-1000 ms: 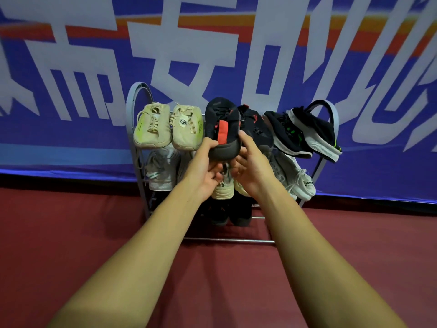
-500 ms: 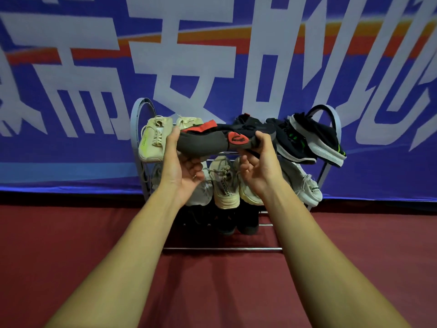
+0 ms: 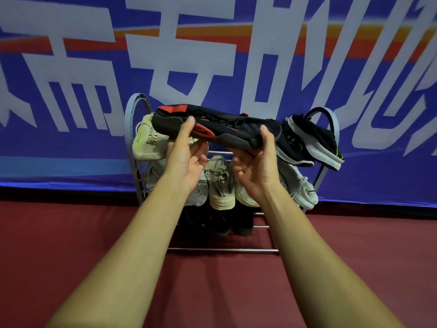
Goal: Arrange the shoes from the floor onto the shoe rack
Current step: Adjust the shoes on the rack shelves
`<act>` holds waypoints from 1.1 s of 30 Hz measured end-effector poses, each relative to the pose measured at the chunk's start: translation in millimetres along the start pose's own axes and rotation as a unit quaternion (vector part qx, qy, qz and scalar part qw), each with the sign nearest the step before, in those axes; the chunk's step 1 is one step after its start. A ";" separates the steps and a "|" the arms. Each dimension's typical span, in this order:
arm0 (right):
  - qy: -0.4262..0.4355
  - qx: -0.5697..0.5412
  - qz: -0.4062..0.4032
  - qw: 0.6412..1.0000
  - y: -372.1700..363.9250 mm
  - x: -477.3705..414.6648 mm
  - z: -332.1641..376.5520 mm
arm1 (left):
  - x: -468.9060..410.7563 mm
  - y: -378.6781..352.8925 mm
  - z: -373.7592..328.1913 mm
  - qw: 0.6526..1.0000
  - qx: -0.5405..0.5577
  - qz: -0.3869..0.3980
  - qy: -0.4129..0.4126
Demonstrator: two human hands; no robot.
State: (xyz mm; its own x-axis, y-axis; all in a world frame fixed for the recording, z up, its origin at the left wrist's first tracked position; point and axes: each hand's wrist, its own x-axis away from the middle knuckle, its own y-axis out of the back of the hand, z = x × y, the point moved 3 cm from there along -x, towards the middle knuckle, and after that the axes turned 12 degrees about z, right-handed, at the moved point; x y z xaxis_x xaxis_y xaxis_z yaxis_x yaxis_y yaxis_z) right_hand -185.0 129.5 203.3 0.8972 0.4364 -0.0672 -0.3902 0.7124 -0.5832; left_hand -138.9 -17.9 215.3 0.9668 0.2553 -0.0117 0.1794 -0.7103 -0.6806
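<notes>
A: What is gripped, and how?

B: The black-and-red shoe (image 3: pixel 231 124) is pinched at both ends. The left hand's (image 3: pixel 186 159) thumb is laid on the upper near the red-tabbed end, with the fingers curled beneath the sole. The other end is taken the same way by the right hand (image 3: pixel 257 169), thumb on top and fingers curled below. How firmly the lower fingers press cannot be told.

A: Where is the shoe?

B: It is held sideways in the air, lengthwise across the front of the shoe rack's (image 3: pixel 222 250) top tier, clear of the floor (image 3: pixel 71 245). It is not yet set down.

A: Which step is judged to be in hand?

B: The placing of this shoe. A gap is left on the top tier between the beige shoe (image 3: pixel 144 143) on the left and the black-and-green pair (image 3: pixel 319 136) on the right. The lower tiers look filled.

A: What is called for next?

B: Probably a quarter turn, so the shoe is pointed into the rack, not lying across it. It would then be lowered into the gap without its neighbours being knocked, and the thumbs lifted only once it is borne by the bars.

A: And the arms?

B: Both forearms are stretched forward and slightly inward. The palms are turned up and toward each other under the shoe.
</notes>
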 end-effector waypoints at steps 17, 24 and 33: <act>0.026 -0.048 -0.038 0.998 9.0 4.9 -1.8 | -3.5 -22.5 24.3 0.985 -0.150 0.068 0.046; -0.025 0.074 -0.033 0.996 13.2 3.1 -26.5 | -13.4 -6.4 44.2 0.975 -0.210 0.012 0.070; -0.014 0.075 -0.051 0.996 26.4 1.3 -24.6 | -19.6 -1.8 49.8 0.979 -0.182 -0.035 0.079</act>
State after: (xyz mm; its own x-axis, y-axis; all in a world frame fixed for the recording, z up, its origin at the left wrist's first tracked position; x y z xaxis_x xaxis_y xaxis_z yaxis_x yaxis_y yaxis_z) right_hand -189.1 135.4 167.8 0.9285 0.3711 0.0095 -0.3259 0.8271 -0.4580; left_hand -167.3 11.0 180.2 0.9609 0.2273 0.1582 0.2710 -0.8893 -0.3683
